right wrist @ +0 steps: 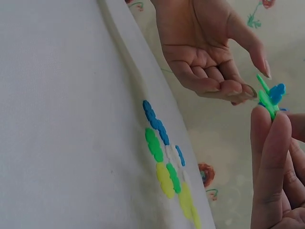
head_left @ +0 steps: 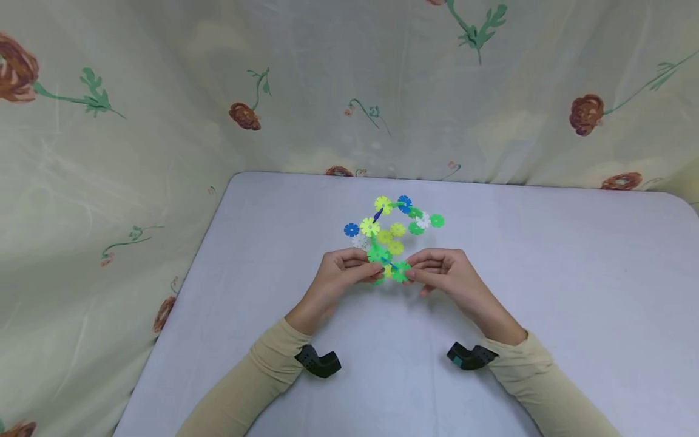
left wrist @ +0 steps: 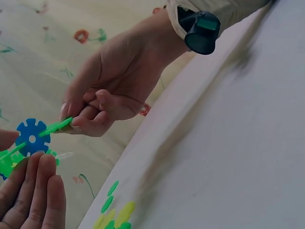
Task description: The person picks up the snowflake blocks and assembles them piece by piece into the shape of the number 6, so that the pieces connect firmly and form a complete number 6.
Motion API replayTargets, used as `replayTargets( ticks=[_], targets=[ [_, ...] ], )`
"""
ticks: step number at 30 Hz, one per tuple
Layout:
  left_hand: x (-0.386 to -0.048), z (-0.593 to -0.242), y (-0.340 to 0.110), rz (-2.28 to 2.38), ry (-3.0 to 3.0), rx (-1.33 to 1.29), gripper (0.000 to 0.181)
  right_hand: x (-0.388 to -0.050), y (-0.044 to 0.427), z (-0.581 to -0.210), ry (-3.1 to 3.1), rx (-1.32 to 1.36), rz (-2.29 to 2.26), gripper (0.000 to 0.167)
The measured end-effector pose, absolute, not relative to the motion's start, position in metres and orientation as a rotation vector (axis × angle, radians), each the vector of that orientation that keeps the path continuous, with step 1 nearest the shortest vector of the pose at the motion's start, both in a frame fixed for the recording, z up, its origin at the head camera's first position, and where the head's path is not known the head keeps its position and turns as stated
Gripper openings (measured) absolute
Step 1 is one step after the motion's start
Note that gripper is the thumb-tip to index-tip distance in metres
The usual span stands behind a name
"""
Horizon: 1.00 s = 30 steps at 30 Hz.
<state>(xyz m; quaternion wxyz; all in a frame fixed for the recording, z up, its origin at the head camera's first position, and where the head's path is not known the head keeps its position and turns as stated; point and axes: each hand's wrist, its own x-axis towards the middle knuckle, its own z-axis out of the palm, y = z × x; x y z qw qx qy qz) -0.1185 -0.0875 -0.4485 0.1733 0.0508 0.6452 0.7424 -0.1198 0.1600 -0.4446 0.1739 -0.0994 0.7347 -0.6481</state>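
Observation:
Both hands meet over the table at a small assembly of interlocking plastic snowflake discs. My left hand (head_left: 345,270) pinches its left side by a green disc (head_left: 377,254) with thumb and fingers. On the other side, my right hand (head_left: 445,273) pinches another green disc (head_left: 401,271) between thumb and fingertips. A blue disc (left wrist: 32,137) stands between the green ones, seen face-on in the left wrist view. In the right wrist view a green disc (right wrist: 269,102) sits between the right fingertips. The left fingers hide part of the assembly.
Behind the hands lie more discs: yellow (head_left: 397,229), blue (head_left: 352,229), white (head_left: 423,220) and green (head_left: 437,220). They rest on a white-covered table (head_left: 546,273). A floral curtain (head_left: 327,79) hangs along the far and left edges.

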Motion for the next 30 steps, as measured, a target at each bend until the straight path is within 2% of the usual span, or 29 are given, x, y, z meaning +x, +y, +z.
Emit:
replayTargets(
  ticks=[20,30],
  targets=[
    [-0.114,-0.449,-0.083,2.120,1.866,0.102,0.021,-0.122,0.134,-0.439,2.186,-0.258,-1.874,0.031],
    [-0.114,-0.449,-0.085,2.163,1.864,0.082,0.019,-0.124,0.131,-0.439,2.200,-0.298,-1.831,0.027]
  ],
)
